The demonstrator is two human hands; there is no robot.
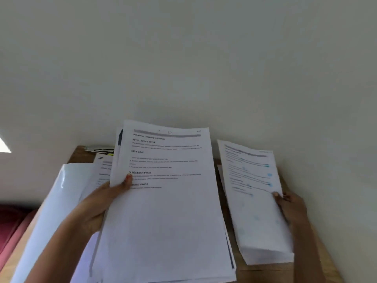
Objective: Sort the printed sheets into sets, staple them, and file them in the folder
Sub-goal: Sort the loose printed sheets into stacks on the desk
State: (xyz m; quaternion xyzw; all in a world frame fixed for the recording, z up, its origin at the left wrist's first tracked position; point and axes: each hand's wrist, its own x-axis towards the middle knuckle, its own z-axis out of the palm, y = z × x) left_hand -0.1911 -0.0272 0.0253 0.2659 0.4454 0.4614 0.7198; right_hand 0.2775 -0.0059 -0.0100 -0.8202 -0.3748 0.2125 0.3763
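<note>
At the left, what seems the folder's glossy cover (pixel 51 201) lies over the bench (pixel 265 274). Our left hand (pixel 102 203) grips the big stack of sheets (pixel 163 211) by its left edge, thumb on top. Held by one edge only, the pages may fan and slip out of order. Its long axis runs away from us, heading toward the wall. A smaller set (pixel 255 201), pointing likewise, is pinched by our right hand (pixel 289 205).

big stack (pixel 163 211): bottom cut off, small print too blurry to read | right sheets (pixel 255 201): words smeared | right hand (pixel 291 207): partly hidden behind them | left hand (pixel 98 205): fingers hidden under stack
</note>
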